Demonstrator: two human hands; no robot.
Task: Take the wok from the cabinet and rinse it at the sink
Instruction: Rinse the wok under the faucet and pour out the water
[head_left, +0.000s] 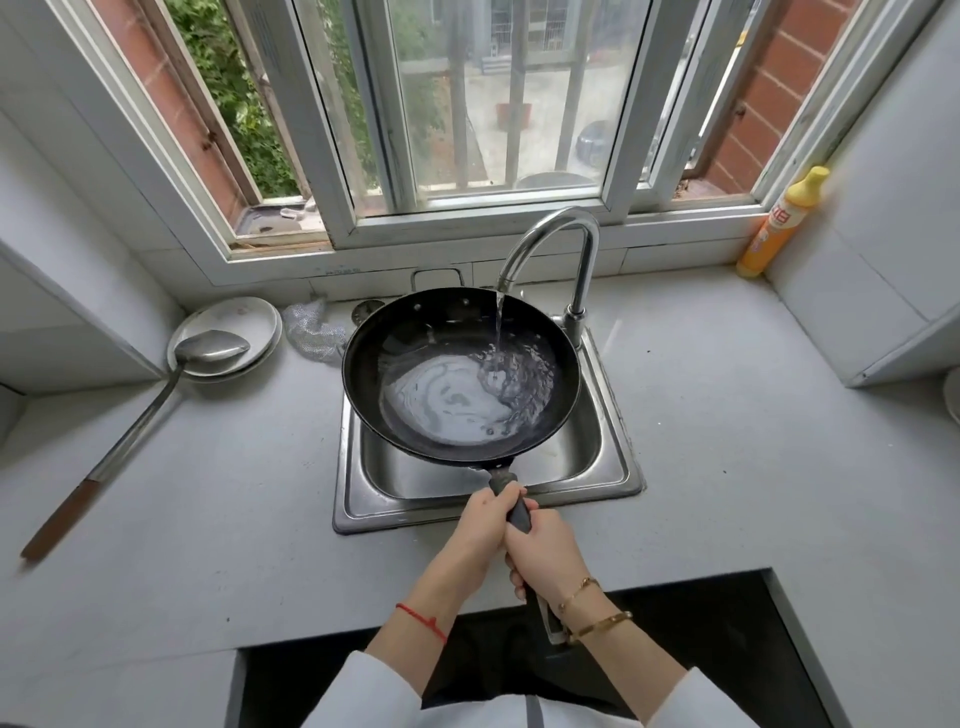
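Observation:
A black wok (415, 332) hangs level over the steel sink (615, 462). Water runs from the chrome tap (561, 234) into the wok's right side and pools in its bottom. My left hand (483, 525) grips the dark handle (518, 514) close to the pan. My right hand (545, 556) grips the same handle just behind it, nearer my body. The handle's end sticks out below my right wrist.
On the counter to the left lie stacked white plates (260, 317), a long metal ladle (156, 400) with a wooden grip, and a steel scrubber (311, 332). A yellow detergent bottle (779, 223) stands at the back right corner. A window fills the wall behind the sink.

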